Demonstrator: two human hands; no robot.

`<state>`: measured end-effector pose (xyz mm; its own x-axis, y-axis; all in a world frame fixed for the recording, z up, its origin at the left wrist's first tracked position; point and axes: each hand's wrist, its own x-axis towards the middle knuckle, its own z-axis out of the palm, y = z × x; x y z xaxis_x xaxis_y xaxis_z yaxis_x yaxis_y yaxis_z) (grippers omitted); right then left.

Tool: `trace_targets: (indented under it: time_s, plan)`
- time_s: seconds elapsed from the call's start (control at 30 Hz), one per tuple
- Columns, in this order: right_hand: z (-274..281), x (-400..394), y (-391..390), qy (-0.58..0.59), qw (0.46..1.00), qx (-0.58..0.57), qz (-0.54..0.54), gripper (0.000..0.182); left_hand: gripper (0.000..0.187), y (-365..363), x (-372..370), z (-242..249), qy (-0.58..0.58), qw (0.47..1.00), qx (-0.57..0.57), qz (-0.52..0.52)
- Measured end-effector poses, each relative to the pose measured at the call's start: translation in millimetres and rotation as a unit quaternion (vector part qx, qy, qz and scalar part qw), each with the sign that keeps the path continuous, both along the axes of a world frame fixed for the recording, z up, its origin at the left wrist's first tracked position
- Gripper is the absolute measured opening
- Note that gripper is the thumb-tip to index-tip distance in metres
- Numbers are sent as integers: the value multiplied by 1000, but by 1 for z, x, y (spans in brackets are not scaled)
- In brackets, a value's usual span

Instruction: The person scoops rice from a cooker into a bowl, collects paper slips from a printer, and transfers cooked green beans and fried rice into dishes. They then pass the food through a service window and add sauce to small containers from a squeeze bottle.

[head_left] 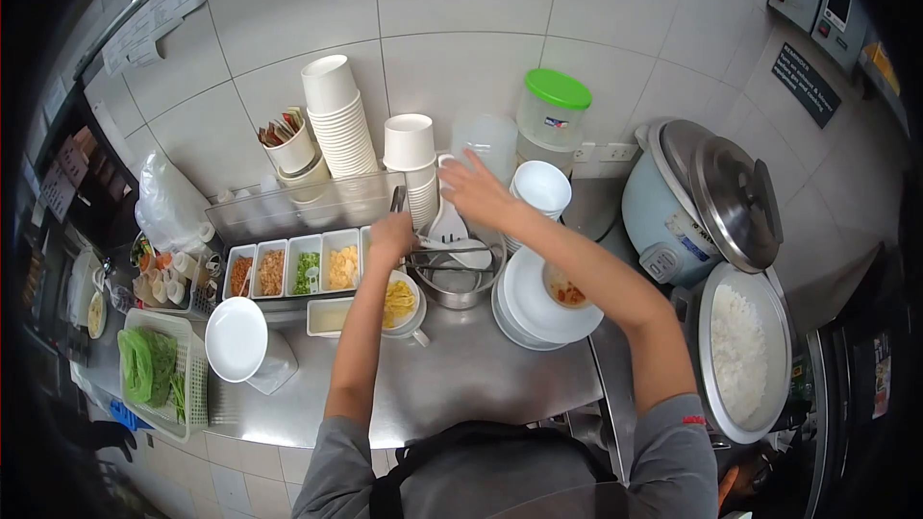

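One black handle (398,198) in left fingers (392,220)

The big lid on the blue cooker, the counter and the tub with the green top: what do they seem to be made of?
Lid: likely polished stainless steel, silvery with bright reflections.
Counter: looks like brushed steel, grey with soft, smeared glare.
Tub: probably clear plastic, see-through and glossy; glass is possible. Its green top looks like smooth, opaque plastic.

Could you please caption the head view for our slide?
Left hand on a dark handle, right hand spread near stacked tubs above steel counter.
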<state>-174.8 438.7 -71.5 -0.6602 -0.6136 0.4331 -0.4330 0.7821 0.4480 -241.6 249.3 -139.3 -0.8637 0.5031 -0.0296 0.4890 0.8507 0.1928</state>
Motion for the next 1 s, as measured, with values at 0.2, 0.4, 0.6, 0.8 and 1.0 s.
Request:
trace_targets:
  time_s: [0.2,0.4,0.6,0.8,1.0]
  plan:
    - [63,55,18,-60,992,-99,-51,29,20,-1,23,63,-18,954,294,-57]
    - [85,96,37,-41,984,-160,-71,28,12,-8,83,96,112,930,310,-165]
    - [85,129,37,-215,892,-353,-184,22,13,-24,122,97,140,924,307,-179]
    - [42,145,-8,-538,462,-693,-133,44,17,-12,170,108,267,886,241,-291]
    - [-14,136,-20,-477,448,-752,-78,22,18,6,194,78,247,842,225,-423]
